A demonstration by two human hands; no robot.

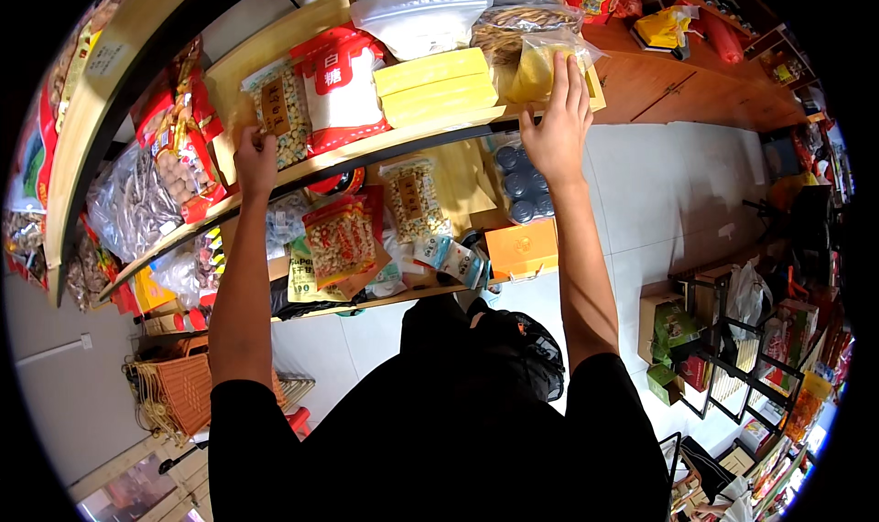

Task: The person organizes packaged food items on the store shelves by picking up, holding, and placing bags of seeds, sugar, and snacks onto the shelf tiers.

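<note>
My right hand [557, 127] lies with fingers extended on a clear bag of yellow grain or powder [532, 74] at the right end of the upper wooden shelf. The thumb is apart from the fingers. At the left, my left hand [257, 159] is curled against the lower left edge of a clear bag of pale round seeds [292, 127] with a brown label. Whether its fingers pinch the bag cannot be told. Between my hands are a red-and-white bag of white sugar [343, 99] and stacked yellow packets [436, 86].
Behind the front row stand a white zip bag [426, 27] and a bag of brown dried strips [515, 24]. The lower shelf holds another seed bag [414, 199], red snack packs [340, 240], dark-lidded jars [518, 178] and an orange box [522, 251]. A woven basket [182, 388] sits lower left.
</note>
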